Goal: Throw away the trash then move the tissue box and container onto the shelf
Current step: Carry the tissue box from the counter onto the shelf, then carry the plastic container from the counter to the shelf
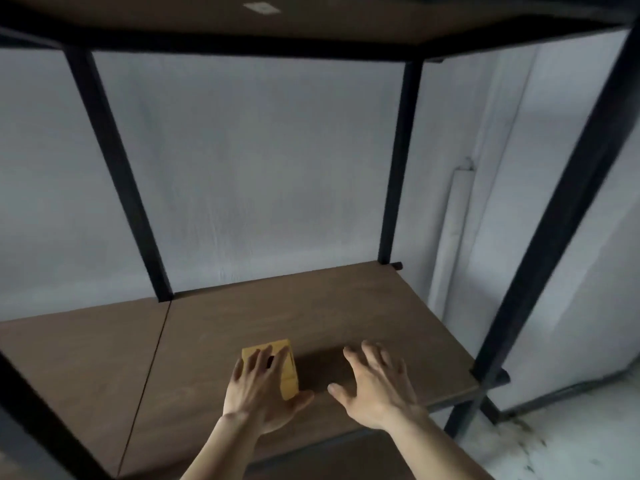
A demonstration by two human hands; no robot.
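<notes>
Although the whole picture is dim and softly blurred, the yellow tissue box (285,370) can be made out standing on the brown wooden shelf (363,313), near its front edge and a little left of the middle of the right-hand board. Its top is largely covered by the left hand (258,393), whose fingers (254,363) lie spread over the box while the thumb reaches round the near right corner; the grip looks loose and wide, and whether the palm presses on the box or only rests over it cannot be told. A dark slot shows between two fingers, but the box's print is too blurred to read.

Just to the right, the right hand (375,389) is apart from the box, fingers splayed wide, holding nothing; whether it touches the board or floats above it is unclear. Both forearms run out of the bottom edge.

Black metal posts (114,174) frame the shelf, and an upper board (311,15) crosses the top of the view, cut off by the frame, with a pale patch on it too vague to identify. Behind is a grey-white wall (259,161). At lower right, a speckled pale floor (571,438) shows.
</notes>
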